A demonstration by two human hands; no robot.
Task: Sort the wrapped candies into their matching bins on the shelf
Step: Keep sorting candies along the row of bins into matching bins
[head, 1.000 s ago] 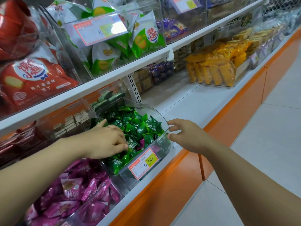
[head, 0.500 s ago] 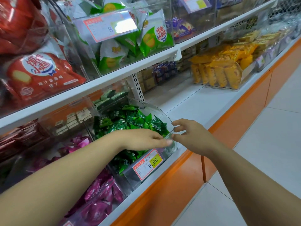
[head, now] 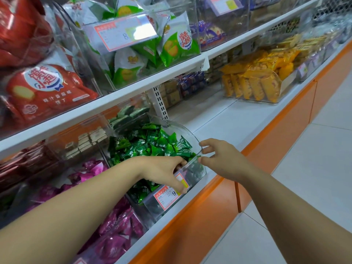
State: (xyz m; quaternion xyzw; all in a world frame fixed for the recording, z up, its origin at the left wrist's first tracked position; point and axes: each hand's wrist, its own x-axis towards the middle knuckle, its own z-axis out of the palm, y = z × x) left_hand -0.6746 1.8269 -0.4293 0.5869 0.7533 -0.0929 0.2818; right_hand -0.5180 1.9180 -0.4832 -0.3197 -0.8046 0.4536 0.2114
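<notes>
A clear plastic bin (head: 183, 129) full of green wrapped candies (head: 152, 144) stands on the lower shelf. My left hand (head: 163, 171) reaches over the candies and grips the bin's front wall, fingers inside the rim and thumb down on the price label (head: 166, 199). At the bin's right front corner, my right hand (head: 219, 160) pinches the edge between index finger and thumb. Left of the green bin lies another bin of pink wrapped candies (head: 116, 233). I see no candy in either hand.
Beyond the green bin the white lower shelf (head: 234, 121) is bare up to a bin of yellow packets (head: 253, 86). The upper shelf (head: 133, 96) carries bins of green and red snack bags. An orange shelf base (head: 209, 221) borders the tiled floor at right.
My left hand came out of the green candies and moved right and forward to the bin's front wall. The right hand stayed at the bin's corner.
</notes>
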